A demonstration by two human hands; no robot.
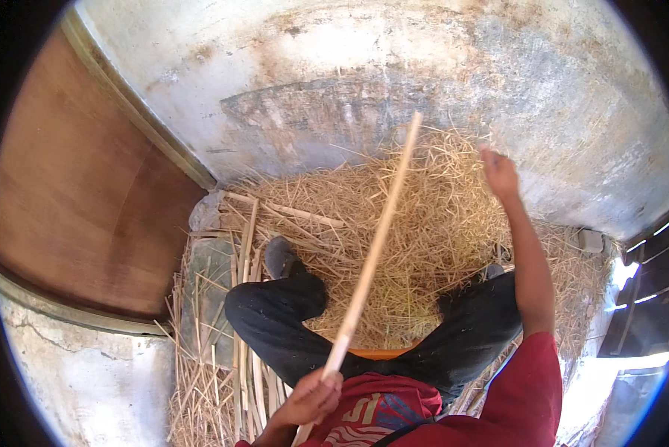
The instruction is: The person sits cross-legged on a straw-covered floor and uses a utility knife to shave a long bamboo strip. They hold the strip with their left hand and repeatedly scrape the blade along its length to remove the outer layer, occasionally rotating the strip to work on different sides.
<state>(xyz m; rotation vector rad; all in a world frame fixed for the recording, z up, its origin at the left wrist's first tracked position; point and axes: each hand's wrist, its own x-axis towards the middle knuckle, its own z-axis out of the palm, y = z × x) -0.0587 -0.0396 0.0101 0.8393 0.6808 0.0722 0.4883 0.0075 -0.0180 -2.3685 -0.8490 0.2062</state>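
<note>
My left hand (314, 396) is closed around the lower part of a long, pale bamboo strip (379, 242). The strip slants up and away from my lap, its far tip in front of the wall. Off to the right, my right arm stretches forward, and my right hand (501, 175) is raised beside the far end of the strip without touching it. Its fingers are curled and slightly blurred; what they hold, if anything, is too small to make out. Under the strip, a thick heap of straw-like shavings (424, 216) spreads between and beyond my legs.
More split strips (246, 320) lie to my left, beside a grey slab (208, 298). A brown wooden door (89, 179) stands at the left, and a stained plaster wall (334, 59) rises ahead. An orange edge (379, 353) shows between my thighs. At the right is a small grey block (591, 240).
</note>
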